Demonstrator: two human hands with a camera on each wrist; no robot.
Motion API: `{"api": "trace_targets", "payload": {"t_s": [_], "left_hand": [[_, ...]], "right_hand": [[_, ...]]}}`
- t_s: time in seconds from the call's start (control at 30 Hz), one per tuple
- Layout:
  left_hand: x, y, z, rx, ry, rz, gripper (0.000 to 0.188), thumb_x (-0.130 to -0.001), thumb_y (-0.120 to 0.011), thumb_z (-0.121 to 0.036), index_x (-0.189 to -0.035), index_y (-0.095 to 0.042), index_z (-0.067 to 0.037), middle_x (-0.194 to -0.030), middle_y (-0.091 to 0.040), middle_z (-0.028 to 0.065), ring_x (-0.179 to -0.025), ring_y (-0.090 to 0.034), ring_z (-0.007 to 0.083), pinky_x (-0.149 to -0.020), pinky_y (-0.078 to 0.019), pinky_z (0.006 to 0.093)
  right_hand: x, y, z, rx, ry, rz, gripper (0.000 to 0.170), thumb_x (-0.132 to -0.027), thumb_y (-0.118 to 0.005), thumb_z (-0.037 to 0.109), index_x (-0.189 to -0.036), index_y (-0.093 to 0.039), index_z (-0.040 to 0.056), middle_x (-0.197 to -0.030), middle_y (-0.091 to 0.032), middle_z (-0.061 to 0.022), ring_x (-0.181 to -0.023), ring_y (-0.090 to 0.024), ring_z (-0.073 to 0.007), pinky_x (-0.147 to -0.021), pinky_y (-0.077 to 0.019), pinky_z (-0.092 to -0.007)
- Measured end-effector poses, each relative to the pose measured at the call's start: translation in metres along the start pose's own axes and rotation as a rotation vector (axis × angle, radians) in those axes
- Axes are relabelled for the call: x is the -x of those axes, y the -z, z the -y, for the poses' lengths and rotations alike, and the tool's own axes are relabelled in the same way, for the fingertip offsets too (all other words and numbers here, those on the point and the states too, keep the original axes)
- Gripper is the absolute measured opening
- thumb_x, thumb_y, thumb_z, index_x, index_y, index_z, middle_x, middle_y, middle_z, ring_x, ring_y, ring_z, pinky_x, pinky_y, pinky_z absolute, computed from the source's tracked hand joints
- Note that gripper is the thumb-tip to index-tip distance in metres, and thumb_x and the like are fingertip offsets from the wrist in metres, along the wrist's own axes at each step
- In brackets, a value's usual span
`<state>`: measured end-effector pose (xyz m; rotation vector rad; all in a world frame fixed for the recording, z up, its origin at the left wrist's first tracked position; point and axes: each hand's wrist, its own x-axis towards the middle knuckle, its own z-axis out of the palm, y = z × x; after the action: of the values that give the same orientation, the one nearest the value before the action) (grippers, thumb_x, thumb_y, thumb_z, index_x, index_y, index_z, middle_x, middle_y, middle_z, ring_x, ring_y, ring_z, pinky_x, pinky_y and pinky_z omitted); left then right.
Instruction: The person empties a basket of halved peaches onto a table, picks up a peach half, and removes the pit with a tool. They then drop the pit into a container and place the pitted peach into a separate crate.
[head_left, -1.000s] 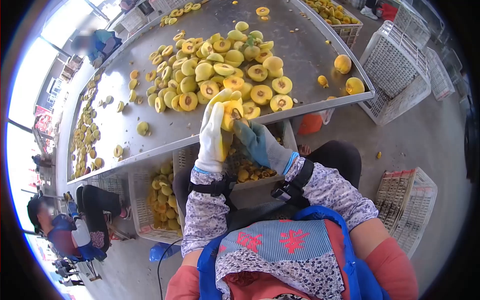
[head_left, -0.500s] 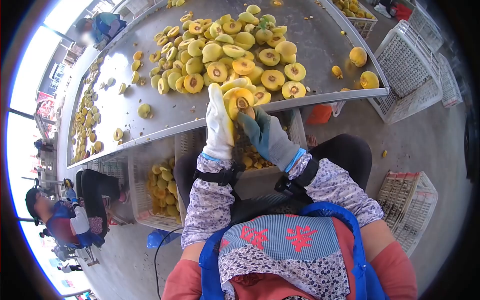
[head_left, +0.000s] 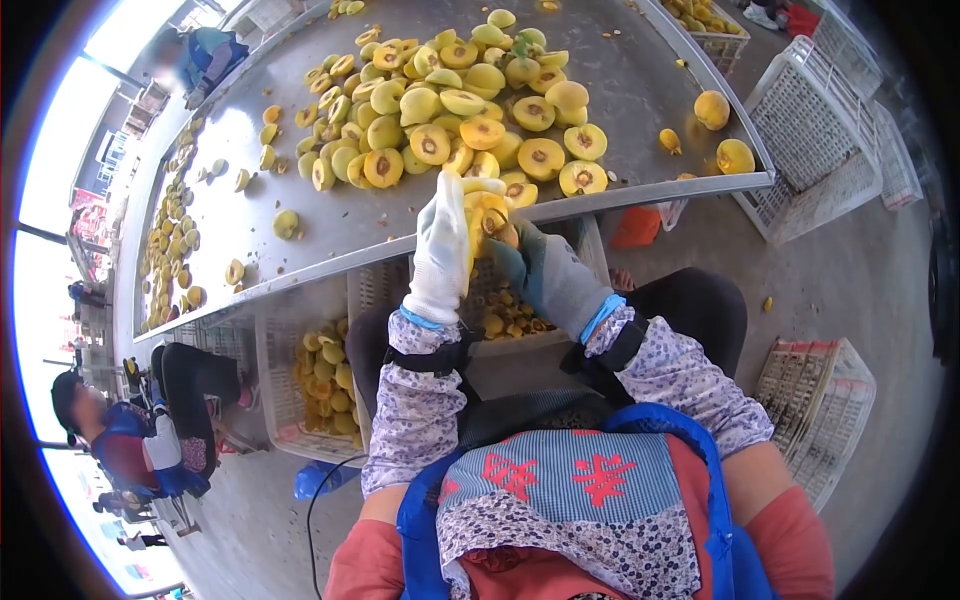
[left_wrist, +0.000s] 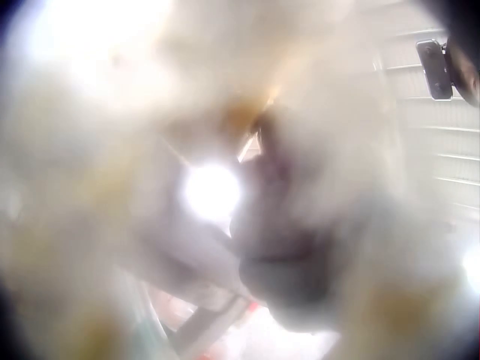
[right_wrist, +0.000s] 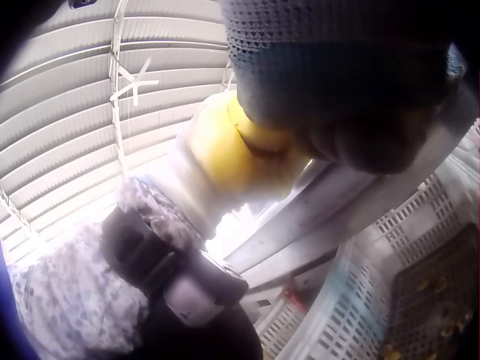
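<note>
Big grey metal counter (head_left: 620, 95) runs across the top of the head view, with a tilted white crate (head_left: 815, 130) on the floor (head_left: 690, 235) to its right. Lots of yellow-green fruits (head_left: 420, 105), many cut in half with brown middles, lie in a heap on the counter. Two orange-yellow fruits (head_left: 712, 110) lie near its right corner. Just past the near edge, the left hand (head_left: 438, 255), in a white glove, has its grip closed on a yellow fruit (head_left: 487, 213), fingers pointing up beside it. From the other side, the right hand (head_left: 553, 282), in a blue and grey glove, has its grip closed too, with its fingertips on the same fruit. How tightly each one squeezes, I cannot tell. Under the counter, a crate (head_left: 525, 347) with small yellow-brown bits sits below the hands, and another crate (head_left: 268, 370) full of yellow pieces is to the left. Past that one, a person (head_left: 135, 450) sits in a dark cap. The left wrist view is too blurry to help.
</note>
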<state>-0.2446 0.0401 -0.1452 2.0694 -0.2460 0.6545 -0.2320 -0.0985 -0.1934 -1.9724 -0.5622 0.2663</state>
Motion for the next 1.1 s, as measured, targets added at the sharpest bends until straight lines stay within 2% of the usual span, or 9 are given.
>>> {"api": "trace_targets", "payload": {"t_s": [0.17,0.37,0.43,0.5,0.57,0.77,0.87,0.93,1.1], "left_hand": [[0.006,0.002,0.017,0.481,0.152,-0.038,0.052,-0.108,-0.036,-0.04,-0.114,-0.063,0.003,-0.099,-0.07,0.0104,-0.087,-0.064,0.0148,-0.081,-0.0513,0.0274],[0.003,-0.004,0.008,0.456,0.309,-0.178,0.018,-0.08,-0.064,-0.002,-0.098,-0.06,0.0,-0.097,-0.07,0.0107,-0.082,-0.066,0.0273,-0.074,-0.0529,0.0338],[0.002,0.001,0.0,-0.055,-0.075,-0.103,0.014,-0.079,-0.064,-0.002,-0.093,-0.061,-0.001,-0.096,-0.07,0.0107,-0.083,-0.066,0.0282,-0.074,-0.0525,0.0353],[0.003,-0.002,0.0,0.059,0.017,-0.104,0.013,-0.079,-0.064,-0.002,-0.091,-0.061,-0.002,-0.095,-0.069,0.0103,-0.082,-0.065,0.0281,-0.073,-0.0524,0.0354],[0.003,-0.003,0.001,0.173,0.108,-0.103,0.011,-0.079,-0.064,-0.002,-0.09,-0.061,-0.002,-0.094,-0.069,0.0099,-0.081,-0.065,0.028,-0.072,-0.0523,0.0355],[0.002,-0.008,-0.002,0.255,0.153,-0.104,0.01,-0.077,-0.062,0.0,-0.086,-0.063,-0.004,-0.091,-0.067,0.0085,-0.078,-0.065,0.0276,-0.07,-0.0518,0.0347],[0.002,-0.01,-0.002,-0.202,-0.167,-0.159,0.02,-0.074,-0.063,0.002,-0.094,-0.062,-0.002,-0.086,-0.067,0.0082,-0.076,-0.066,0.0274,-0.07,-0.0519,0.0336],[0.005,-0.004,0.006,0.281,0.126,-0.047,0.055,-0.104,-0.041,-0.046,-0.109,-0.065,0.003,-0.095,-0.069,0.0101,-0.086,-0.063,0.0145,-0.078,-0.0509,0.0282],[0.002,-0.008,0.02,0.55,0.59,0.009,0.039,-0.101,-0.05,-0.032,-0.087,-0.069,0.0,-0.079,-0.069,0.0079,-0.073,-0.065,0.0198,-0.069,-0.0504,0.0342]], "right_hand": [[-0.004,-0.024,-0.01,-0.302,0.091,-0.074,0.053,-0.098,-0.052,0.047,-0.12,-0.057,-0.0008,-0.085,-0.066,-0.0305,-0.084,-0.066,-0.0478,-0.07,-0.0521,-0.0505],[-0.001,-0.019,0.008,-0.298,0.082,-0.077,0.056,-0.097,-0.054,0.049,-0.119,-0.056,-0.0027,-0.086,-0.067,-0.0299,-0.084,-0.066,-0.0473,-0.068,-0.053,-0.0471],[-0.001,-0.016,0.011,-0.287,0.047,-0.084,0.056,-0.097,-0.053,0.049,-0.119,-0.056,-0.0029,-0.086,-0.067,-0.03,-0.084,-0.066,-0.0475,-0.069,-0.0528,-0.0481],[-0.002,-0.015,0.01,-0.276,0.015,-0.091,0.057,-0.097,-0.052,0.05,-0.119,-0.056,-0.0031,-0.087,-0.067,-0.0301,-0.084,-0.066,-0.0477,-0.07,-0.0525,-0.0491],[-0.002,-0.016,0.003,-0.061,-0.014,-0.104,0.037,-0.101,-0.054,0.031,-0.122,-0.059,0.0004,-0.094,-0.072,-0.0197,-0.088,-0.072,-0.0246,-0.075,-0.0538,-0.0368],[-0.001,-0.004,0.01,-0.075,-0.055,-0.004,0.038,-0.101,-0.054,0.032,-0.122,-0.06,0.0001,-0.099,-0.072,-0.0217,-0.096,-0.071,-0.032,-0.078,-0.0543,-0.0393],[-0.001,-0.013,-0.001,-0.104,-0.055,-0.01,0.038,-0.101,-0.055,0.031,-0.121,-0.06,-0.0002,-0.097,-0.072,-0.0221,-0.096,-0.071,-0.0327,-0.078,-0.0542,-0.0395],[0.002,-0.012,-0.009,-0.064,0.046,-0.038,0.036,-0.101,-0.055,0.03,-0.12,-0.061,-0.0005,-0.097,-0.072,-0.0223,-0.095,-0.071,-0.0326,-0.078,-0.054,-0.0393],[0.004,-0.017,-0.035,-0.073,0.038,0.006,0.033,-0.101,-0.057,0.03,-0.114,-0.062,-0.0005,-0.095,-0.072,-0.015,-0.088,-0.068,-0.0176,-0.076,-0.0518,-0.0347]]}}
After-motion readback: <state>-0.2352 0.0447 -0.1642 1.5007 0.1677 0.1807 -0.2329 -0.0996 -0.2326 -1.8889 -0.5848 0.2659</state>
